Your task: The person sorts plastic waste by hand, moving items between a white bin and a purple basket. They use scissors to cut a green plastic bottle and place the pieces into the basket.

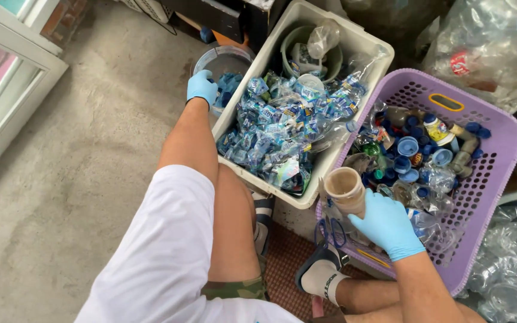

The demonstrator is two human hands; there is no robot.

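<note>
Right hand [388,224] grips a brown tube [345,189] over the purple basket [498,173], lower right. Left hand [201,87] clenched over the round tub [222,60], contents unclear. I'd say the tube could slip; glove grip looks shallow.

Head camera looks steeply down, close, over the knees

Bare grey concrete floor [73,155]; white-framed glass door [1,78] at left
</note>
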